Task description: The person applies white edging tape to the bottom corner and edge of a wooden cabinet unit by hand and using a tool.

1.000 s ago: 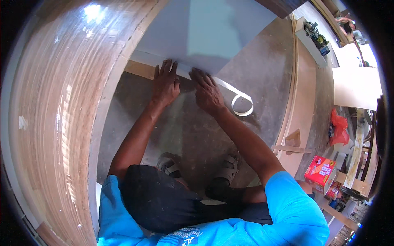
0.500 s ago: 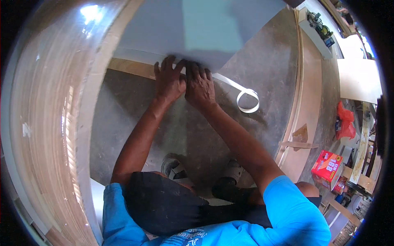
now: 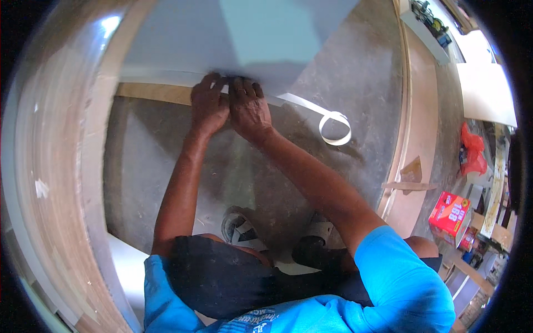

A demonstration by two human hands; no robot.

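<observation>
Left hand (image 3: 208,105) and right hand (image 3: 250,108) lay side by side, fingers flat, pressing thin white edge-banding strip (image 3: 300,104) onto pale grey laminated board (image 3: 239,39) edge (nothing grasped). Strip's long axis ran rightward, ending in a loose curl; right hand nearer

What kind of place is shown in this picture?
Probably a carpentry or furniture workshop. Both hands, left hand and right hand, press a white edging strip onto a pale board. Wooden panels stand around on a bare concrete floor.
</observation>
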